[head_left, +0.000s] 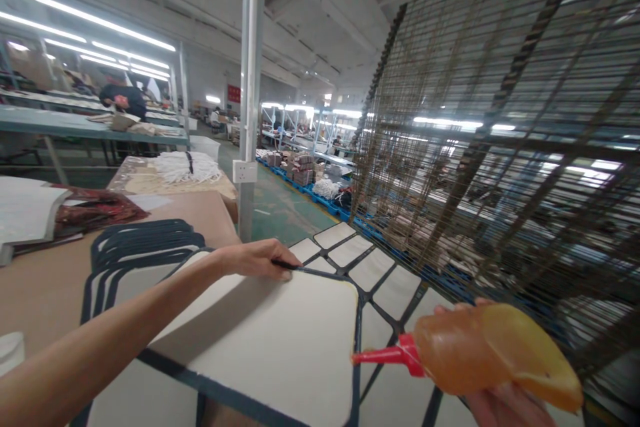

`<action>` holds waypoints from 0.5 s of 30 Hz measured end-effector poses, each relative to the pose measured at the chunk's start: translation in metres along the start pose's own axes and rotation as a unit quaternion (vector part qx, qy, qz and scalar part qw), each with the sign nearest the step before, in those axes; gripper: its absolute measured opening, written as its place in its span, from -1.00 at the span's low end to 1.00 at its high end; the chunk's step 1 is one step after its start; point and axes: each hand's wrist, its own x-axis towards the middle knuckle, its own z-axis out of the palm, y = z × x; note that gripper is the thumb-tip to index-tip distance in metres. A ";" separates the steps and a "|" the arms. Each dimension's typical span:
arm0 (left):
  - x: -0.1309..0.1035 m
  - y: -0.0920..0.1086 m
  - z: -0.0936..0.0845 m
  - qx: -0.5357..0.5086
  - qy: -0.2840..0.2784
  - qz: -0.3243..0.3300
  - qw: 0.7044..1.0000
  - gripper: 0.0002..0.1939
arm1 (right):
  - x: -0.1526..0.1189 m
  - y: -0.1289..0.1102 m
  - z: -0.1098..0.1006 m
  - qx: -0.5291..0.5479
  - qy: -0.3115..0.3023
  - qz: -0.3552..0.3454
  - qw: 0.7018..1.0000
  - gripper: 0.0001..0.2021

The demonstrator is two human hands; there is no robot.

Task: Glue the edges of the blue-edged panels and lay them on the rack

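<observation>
A white panel with rounded corners and a dark border (pixel 280 340) lies tilted in front of me. My left hand (pixel 260 258) pinches its far edge, thumb on top, with the forearm crossing over the panel. In my right hand (pixel 505 400) is a squeeze bottle (pixel 480 347) of amber glue with a red nozzle, held on its side. The nozzle tip is at the panel's right border, where a thin yellowish line runs along the upper right corner. Part of my right hand is hidden behind the bottle.
Several similar dark-edged panels (pixel 145 240) are stacked at left on a brown table (pixel 45 293). More white panels (pixel 395 287) lie in rows at right, beneath a tilted wire rack (pixel 500 113). A metal post (pixel 247 93) stands ahead. A person (pixel 125 97) is at a far table.
</observation>
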 end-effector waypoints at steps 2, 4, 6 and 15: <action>0.001 -0.003 -0.001 -0.007 0.001 0.002 1.000 -0.60 | 0.001 -0.003 0.000 -0.005 -0.003 -0.019 1.000 -0.42; 0.002 -0.006 -0.002 -0.019 0.002 0.003 1.000 -0.58 | 0.002 -0.006 0.000 -0.005 -0.005 -0.020 1.000 -0.39; 0.002 -0.009 -0.002 -0.023 0.006 0.003 1.000 -0.57 | 0.000 -0.007 0.000 0.002 0.001 -0.017 1.000 -0.35; 0.007 -0.011 -0.004 -0.010 0.012 0.004 1.000 -0.58 | -0.008 -0.007 0.002 0.040 -0.028 0.042 0.998 -0.41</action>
